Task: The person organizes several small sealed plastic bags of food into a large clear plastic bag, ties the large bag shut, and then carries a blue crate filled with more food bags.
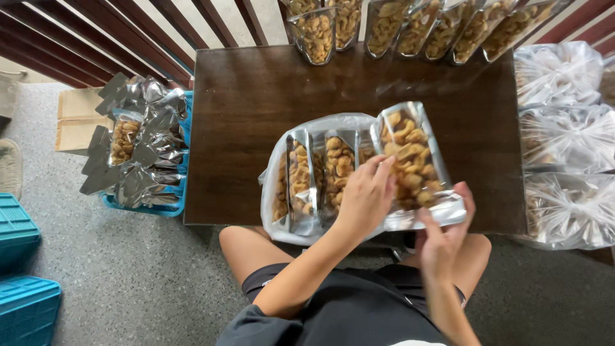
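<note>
Two hands on one pouch. Left hand point(366, 195) lies fingers-down across the face of a silver window pouch of cashews point(413, 163); right hand point(442, 234) grips that pouch's bottom edge from below, at 5 o'clock of it. Both are grasping it, neither released. The pouch sits tilted at the right end of a row, half in and half out of a big clear plastic bag point(320, 125) lying near the front edge of the dark wooden table point(256, 96).

Three more filled pouches point(314, 176) stand packed inside the clear bag, at 9 o'clock of the held one.

Risks, as I judge them:
- The clear bag overhangs the table's front edge at 6 o'clock; a push on the held pouch could slide the whole lot into the lap.
- The held pouch's corner could snag or split the thin bag film.
- Cannot tell if the pouch top is sealed; if open, the tilt spills nuts.

Further out: a row of filled pouches point(410, 25) along the far edge at 12 o'clock, tied clear sacks point(564, 147) at 3 o'clock, a blue crate of empty silver pouches point(138, 154) on the floor at 9 o'clock.
</note>
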